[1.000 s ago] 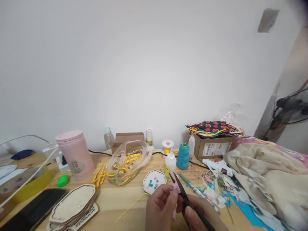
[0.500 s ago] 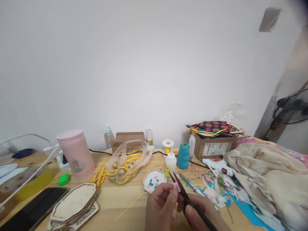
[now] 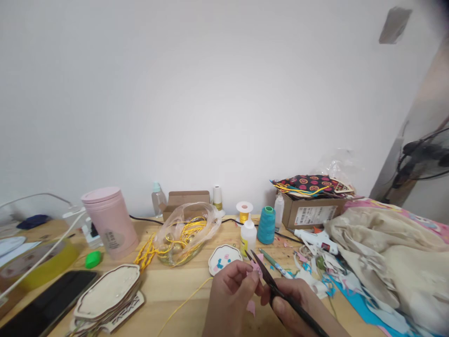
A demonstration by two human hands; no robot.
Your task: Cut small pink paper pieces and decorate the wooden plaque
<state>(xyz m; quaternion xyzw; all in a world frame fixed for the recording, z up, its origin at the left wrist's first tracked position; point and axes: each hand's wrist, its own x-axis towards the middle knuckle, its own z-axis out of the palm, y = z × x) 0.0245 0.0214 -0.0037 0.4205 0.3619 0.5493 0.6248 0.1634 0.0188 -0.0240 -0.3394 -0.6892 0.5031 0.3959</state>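
Note:
My left hand pinches a small piece of pink material, which looks like paper or thin felt, between thumb and fingers. Dark scissors are gripped in my right hand, their blades parted and pointing up and left beside the pink piece. A pink scrap shows below my hands. Just behind my left hand lies a pale scalloped plaque bearing small pink and blue pieces. A white glue bottle with a yellow label stands beyond the blade tips.
A teal thread cone, a pen and a white glue gun lie to the right, near piled scraps. Leftward are a bag of yellow cords, stacked plaques, a pink tumbler and a phone.
My right hand and the scissors have shifted slightly right and down. My left hand keeps its pinch on the pink piece. The whole view has tilted a little.

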